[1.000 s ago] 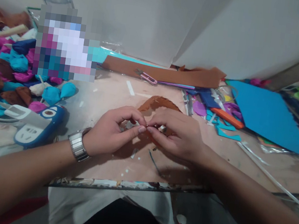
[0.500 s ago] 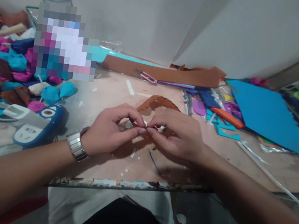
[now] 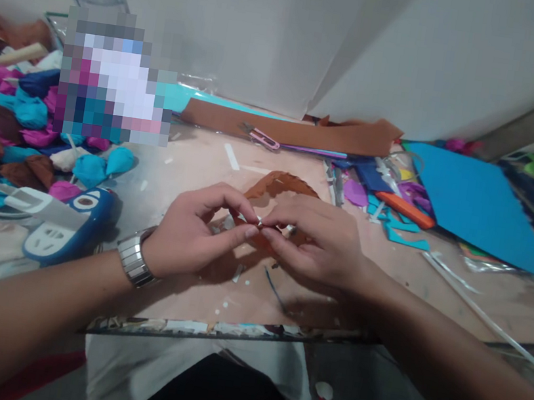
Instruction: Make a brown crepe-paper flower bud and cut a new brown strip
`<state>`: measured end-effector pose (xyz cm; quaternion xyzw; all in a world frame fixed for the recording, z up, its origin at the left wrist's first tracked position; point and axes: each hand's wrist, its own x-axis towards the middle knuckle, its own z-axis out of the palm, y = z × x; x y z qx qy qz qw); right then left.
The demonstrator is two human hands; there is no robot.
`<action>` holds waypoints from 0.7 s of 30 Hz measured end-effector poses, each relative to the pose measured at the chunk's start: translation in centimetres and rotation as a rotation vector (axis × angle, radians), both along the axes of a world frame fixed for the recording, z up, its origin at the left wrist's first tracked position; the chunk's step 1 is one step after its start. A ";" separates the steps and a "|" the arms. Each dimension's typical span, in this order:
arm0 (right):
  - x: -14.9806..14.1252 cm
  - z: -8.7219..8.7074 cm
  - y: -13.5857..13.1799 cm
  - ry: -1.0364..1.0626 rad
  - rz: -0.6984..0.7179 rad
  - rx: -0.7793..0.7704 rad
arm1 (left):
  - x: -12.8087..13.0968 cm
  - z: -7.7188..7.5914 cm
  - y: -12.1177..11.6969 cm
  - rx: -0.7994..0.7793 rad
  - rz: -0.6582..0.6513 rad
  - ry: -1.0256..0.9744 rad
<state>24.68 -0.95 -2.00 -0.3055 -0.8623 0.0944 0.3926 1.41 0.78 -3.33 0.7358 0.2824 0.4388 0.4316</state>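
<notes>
My left hand (image 3: 193,232), with a metal watch (image 3: 133,264) on its wrist, and my right hand (image 3: 315,240) meet fingertip to fingertip at the middle of the glass-topped table (image 3: 192,163). Both pinch a small whitish piece (image 3: 257,220) held against a curved piece of brown felt (image 3: 276,185) that lies under and behind the fingers. Most of the small piece is hidden by the fingertips.
A heap of blue, magenta and brown fabric balls (image 3: 14,125) and a blue power strip (image 3: 67,225) lie at the left. A long brown felt strip (image 3: 306,133), pink snips (image 3: 263,137), a blue sheet (image 3: 475,203) and coloured scraps (image 3: 386,203) lie behind and right. The table's front edge (image 3: 229,330) is close.
Both hands stay together at the same spot; the fingertips have shifted slightly on the small piece. The view has barely moved.
</notes>
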 end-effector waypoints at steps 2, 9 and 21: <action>0.1 -0.1 0.0 0.006 0.005 -0.004 | 0.0 -0.1 0.0 -0.003 0.007 -0.011; 0.0 -0.2 0.1 0.034 0.002 0.020 | -0.1 -0.1 0.2 0.043 0.036 -0.017; -0.3 -0.2 0.1 0.021 0.020 -0.046 | 0.0 0.0 -0.1 0.030 0.030 -0.033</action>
